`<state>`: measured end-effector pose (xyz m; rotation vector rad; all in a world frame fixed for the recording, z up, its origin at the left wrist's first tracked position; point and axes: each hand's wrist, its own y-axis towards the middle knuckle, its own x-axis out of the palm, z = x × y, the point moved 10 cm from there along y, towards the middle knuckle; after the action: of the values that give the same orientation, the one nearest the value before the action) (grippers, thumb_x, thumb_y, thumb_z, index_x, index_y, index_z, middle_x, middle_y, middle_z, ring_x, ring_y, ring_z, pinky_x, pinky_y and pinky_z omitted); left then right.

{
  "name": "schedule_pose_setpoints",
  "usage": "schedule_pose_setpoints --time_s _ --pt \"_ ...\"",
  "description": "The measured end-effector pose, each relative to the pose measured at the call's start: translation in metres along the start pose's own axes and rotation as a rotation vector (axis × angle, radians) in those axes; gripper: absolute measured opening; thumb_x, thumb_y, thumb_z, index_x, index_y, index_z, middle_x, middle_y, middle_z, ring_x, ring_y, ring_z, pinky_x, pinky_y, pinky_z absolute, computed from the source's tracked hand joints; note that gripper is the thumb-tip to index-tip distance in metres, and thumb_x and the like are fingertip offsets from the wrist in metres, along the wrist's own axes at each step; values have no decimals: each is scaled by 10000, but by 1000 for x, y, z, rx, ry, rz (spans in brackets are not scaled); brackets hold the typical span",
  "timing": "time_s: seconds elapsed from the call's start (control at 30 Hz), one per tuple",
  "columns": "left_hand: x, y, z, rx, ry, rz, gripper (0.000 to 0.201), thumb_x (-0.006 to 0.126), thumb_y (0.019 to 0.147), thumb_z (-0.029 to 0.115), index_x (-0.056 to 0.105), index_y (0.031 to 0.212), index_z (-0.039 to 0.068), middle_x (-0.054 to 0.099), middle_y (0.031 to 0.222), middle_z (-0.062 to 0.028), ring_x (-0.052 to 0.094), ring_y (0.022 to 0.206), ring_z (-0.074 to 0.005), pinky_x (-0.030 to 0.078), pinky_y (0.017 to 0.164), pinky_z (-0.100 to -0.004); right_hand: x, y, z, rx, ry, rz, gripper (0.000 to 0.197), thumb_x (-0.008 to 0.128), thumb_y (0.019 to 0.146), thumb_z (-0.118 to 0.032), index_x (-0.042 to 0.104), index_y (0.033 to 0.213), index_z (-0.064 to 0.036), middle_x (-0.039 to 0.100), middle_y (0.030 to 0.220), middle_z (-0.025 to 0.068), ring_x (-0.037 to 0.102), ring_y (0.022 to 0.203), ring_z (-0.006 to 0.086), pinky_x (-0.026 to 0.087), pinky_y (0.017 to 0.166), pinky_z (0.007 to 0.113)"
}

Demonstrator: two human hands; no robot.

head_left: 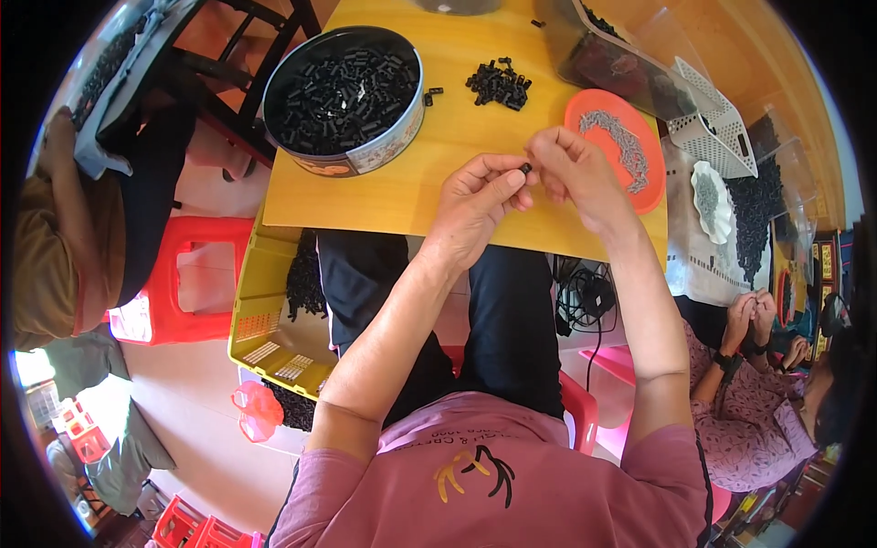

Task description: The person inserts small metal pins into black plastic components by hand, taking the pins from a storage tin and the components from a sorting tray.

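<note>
Over the front part of the yellow table, my left hand pinches a small black plastic piece between thumb and fingertips. My right hand is right beside it, thumb and fingers pressed together close to the piece; whatever they hold is too small to make out. Behind my right hand lies an orange-red plate with a curved heap of small grey metal pins. Farther back sits a loose pile of black pieces. At the left, a round tin is filled with many similar pieces.
A clear plastic bin and a white perforated basket stand at the back right. A yellow crate and a red stool are at the left. To the right, a co-worker's hands work at another table; another person sits left.
</note>
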<state>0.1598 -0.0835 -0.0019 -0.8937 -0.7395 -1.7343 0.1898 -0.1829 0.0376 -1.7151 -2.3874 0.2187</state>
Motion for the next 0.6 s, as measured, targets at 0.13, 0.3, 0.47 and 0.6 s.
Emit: schedule_pose_setpoints --time_s 0.13,0.3,0.47,0.6 --pt "-7 0 1 17 -19 55 170 621 931 58 644 1096 22 665 988 -104 600 805 -159 493 776 -282 0 31 -47 -409 -643 206 191 692 885 -225 669 1007 -80 657 835 25 592 673 119 453 565 261" --pt "-7 -1 2 36 -8 59 178 616 933 55 636 1107 23 665 997 -104 602 811 -155 494 780 -283 25 57 -59 -742 -1300 296 215 697 845 -227 691 1040 -135 630 868 48 630 686 244 486 577 367" --pt "-3 -4 1 40 -8 33 187 608 941 62 626 1123 22 663 1004 -101 603 822 -151 491 783 -283 30 74 -43 -663 -1439 212 168 661 854 -224 688 979 -115 628 942 71 649 776 296 521 660 416" --pt "-4 -4 3 39 -4 35 186 609 942 65 627 1122 25 664 1002 -97 603 825 -150 490 786 -284 29 61 -47 -700 -1207 185 156 656 861 -218 684 968 -109 628 933 60 648 771 285 518 660 413"
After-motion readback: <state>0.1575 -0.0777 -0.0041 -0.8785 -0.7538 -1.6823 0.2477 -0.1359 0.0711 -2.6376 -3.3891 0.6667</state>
